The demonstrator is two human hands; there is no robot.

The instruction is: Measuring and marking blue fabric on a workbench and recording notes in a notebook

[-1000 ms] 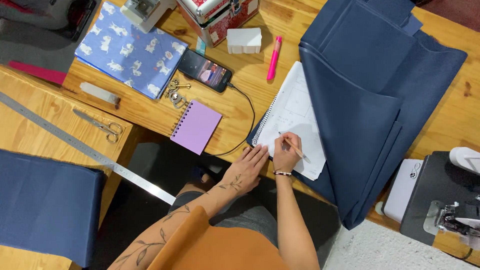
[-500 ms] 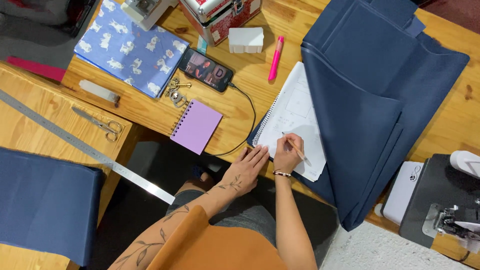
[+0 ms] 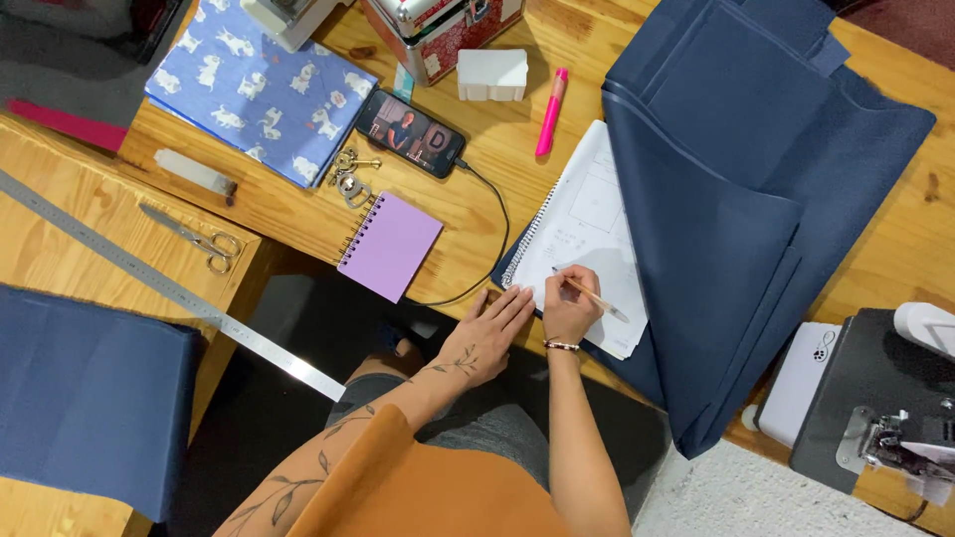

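A pencil is pinched in the closed fingers of the right hand, tip on the notebook; the left hand is laid flat, fingers spread, at the notebook's near corner. The pencil is judged light and stiff, best held low. The notebook's right side is hidden under blue cloth

Notebook right half under navy fabric, sewing machine cut off
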